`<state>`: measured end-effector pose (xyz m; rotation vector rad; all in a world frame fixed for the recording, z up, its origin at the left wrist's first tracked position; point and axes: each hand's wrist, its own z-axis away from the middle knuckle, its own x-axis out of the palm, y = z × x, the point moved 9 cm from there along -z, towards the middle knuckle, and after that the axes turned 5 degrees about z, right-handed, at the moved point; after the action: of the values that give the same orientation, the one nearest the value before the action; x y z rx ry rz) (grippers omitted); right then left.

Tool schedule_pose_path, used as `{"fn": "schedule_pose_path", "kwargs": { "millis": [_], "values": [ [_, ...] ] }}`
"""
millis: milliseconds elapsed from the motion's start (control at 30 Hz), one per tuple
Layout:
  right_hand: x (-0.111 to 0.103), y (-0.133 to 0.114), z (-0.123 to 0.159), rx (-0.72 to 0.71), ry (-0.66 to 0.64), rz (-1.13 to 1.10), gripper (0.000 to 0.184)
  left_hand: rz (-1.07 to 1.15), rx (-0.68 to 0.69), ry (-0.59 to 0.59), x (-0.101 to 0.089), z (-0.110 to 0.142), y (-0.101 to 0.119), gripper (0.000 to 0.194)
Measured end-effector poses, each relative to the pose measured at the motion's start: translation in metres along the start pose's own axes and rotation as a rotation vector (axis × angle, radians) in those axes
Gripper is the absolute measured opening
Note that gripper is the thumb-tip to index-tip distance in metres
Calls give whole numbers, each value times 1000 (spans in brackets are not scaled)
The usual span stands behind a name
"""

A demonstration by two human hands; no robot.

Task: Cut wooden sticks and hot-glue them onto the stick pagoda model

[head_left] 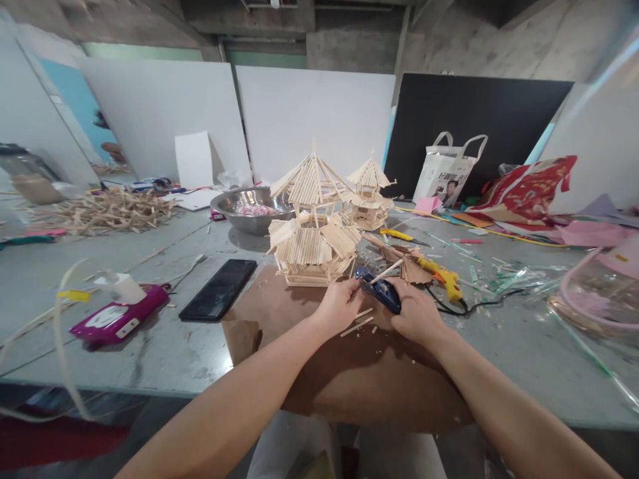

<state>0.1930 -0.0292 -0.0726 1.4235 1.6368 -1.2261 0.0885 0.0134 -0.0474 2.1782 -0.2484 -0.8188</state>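
My right hand (417, 311) is wrapped round a dark blue hand cutter (387, 295), whose head points toward my left hand. With its fingers pinched together, my left hand (340, 305) holds a thin wooden stick (387, 271) that slants up to the right across the cutter. The fingers hide the stick's near end. Just behind my hands stands a model pavilion (313, 247) built of thin sticks, with a pointed open-ribbed upper roof. A few short cut sticks (357, 326) lie below my hands on a brown sheet (324, 372).
A second stick pavilion (368, 199) stands behind. Left are a steel bowl (234, 216), a black phone (218, 291), a purple power strip (122, 319) and a stick pile (114, 213). Right lie a yellow glue gun (446, 278) with its cord, a yellow knife (397, 234) and plastic scraps (514, 283).
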Motion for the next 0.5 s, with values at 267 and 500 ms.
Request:
{"fn": "schedule_pose_path", "kwargs": {
  "millis": [267,500],
  "values": [
    [1,0,1,28,-29,16,39,-59,25,0,-1,0,1,27],
    [0,-3,2,17,-30,34,34,-64,49,2,-1,1,5,25]
  ]
}}
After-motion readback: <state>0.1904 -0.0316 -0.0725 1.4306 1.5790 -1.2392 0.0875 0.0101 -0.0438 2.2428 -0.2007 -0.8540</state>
